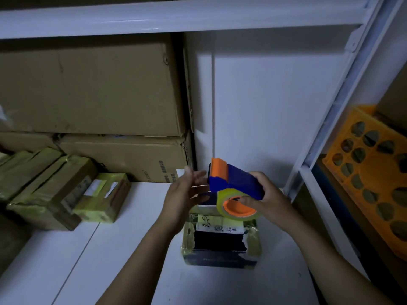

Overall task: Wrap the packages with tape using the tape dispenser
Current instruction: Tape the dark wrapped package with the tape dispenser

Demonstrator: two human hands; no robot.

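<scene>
A small dark package (220, 241), partly covered in yellowish clear tape and bearing a white label, sits on the white shelf (123, 249) in front of me. My right hand (266, 199) grips a blue and orange tape dispenser (233, 183) with a roll of clear tape, held just above the package's far edge. My left hand (185, 197) hovers beside the dispenser's orange front end, its fingers straight and blurred; whether it touches the tape I cannot tell.
Several tape-wrapped packages (55, 194) lie at the left of the shelf. Two large cardboard boxes (99, 95) are stacked behind them against the wall. An orange plastic crate (374, 164) stands on the rack at the right. A white shelf beam (176, 16) runs overhead.
</scene>
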